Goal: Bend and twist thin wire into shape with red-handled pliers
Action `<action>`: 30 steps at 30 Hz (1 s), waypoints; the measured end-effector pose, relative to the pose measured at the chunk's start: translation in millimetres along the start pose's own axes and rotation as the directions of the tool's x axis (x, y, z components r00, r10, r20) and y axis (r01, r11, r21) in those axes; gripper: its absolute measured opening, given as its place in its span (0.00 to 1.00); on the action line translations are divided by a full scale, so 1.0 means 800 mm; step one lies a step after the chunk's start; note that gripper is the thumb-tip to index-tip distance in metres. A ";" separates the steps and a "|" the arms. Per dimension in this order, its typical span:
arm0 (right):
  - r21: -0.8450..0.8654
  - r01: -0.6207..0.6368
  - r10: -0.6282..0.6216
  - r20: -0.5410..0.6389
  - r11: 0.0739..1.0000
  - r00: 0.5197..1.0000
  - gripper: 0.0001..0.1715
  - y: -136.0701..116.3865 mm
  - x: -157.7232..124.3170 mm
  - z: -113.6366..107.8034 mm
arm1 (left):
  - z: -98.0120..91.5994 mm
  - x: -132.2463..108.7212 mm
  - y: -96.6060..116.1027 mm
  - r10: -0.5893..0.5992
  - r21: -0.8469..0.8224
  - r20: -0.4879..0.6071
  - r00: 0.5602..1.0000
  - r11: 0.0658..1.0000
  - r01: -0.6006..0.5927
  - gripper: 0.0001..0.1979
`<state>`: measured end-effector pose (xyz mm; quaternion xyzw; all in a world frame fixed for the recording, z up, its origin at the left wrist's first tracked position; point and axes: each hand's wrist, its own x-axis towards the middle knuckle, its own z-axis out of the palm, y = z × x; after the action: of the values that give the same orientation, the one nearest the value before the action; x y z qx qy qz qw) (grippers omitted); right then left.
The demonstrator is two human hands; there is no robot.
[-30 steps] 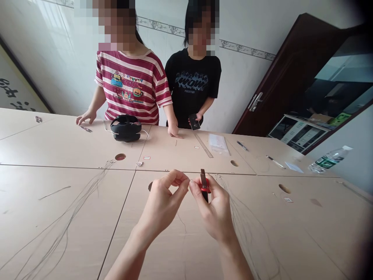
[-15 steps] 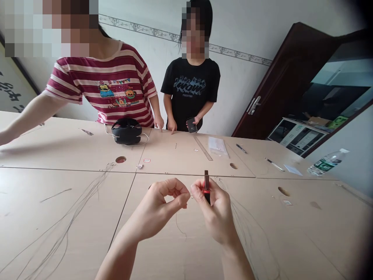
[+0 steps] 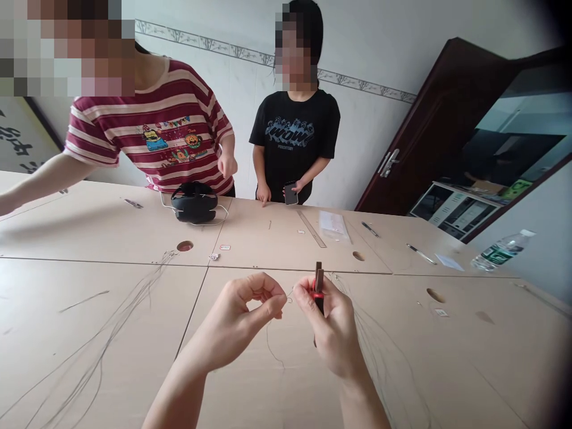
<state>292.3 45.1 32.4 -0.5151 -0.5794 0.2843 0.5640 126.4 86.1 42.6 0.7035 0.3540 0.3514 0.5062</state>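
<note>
My left hand (image 3: 250, 322) is closed in a pinch on a thin cord, whose loose end (image 3: 269, 345) hangs below the fingers and curls at its tip. Facing it, my right hand (image 3: 333, 328) wraps round a pair of small pliers (image 3: 319, 289) with red and black handles, jaws pointing up and slightly parted. The right thumb and forefinger also pinch near the cord. Between both sets of fingertips shows a tiny loop (image 3: 289, 300), too fine to make out well. A short gap separates the hands, which are above the table (image 3: 241, 396).
Bundles of thin cords (image 3: 114, 322) lie left and right of my hands. Farther back are a black headset (image 3: 194, 205), a ruler (image 3: 311, 229), a plastic bag (image 3: 333, 225), pens (image 3: 420, 254) and a bottle (image 3: 503, 250). Two people stand across the table, one holding a phone (image 3: 291, 193).
My left hand has shifted slightly left, widening the gap between my hands. The pliers' jaws show more parted. The person in stripes has lifted one hand off the table.
</note>
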 end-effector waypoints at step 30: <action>0.707 -0.362 0.286 0.230 0.608 0.930 0.22 0.057 0.136 0.000 | -0.017 -0.011 0.015 -0.028 0.010 -0.063 0.998 1.000 0.029 0.12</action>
<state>323.0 158.6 29.9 -0.3247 -0.3369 0.6148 0.6349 112.2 82.1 56.1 0.6898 0.3819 0.3641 0.4958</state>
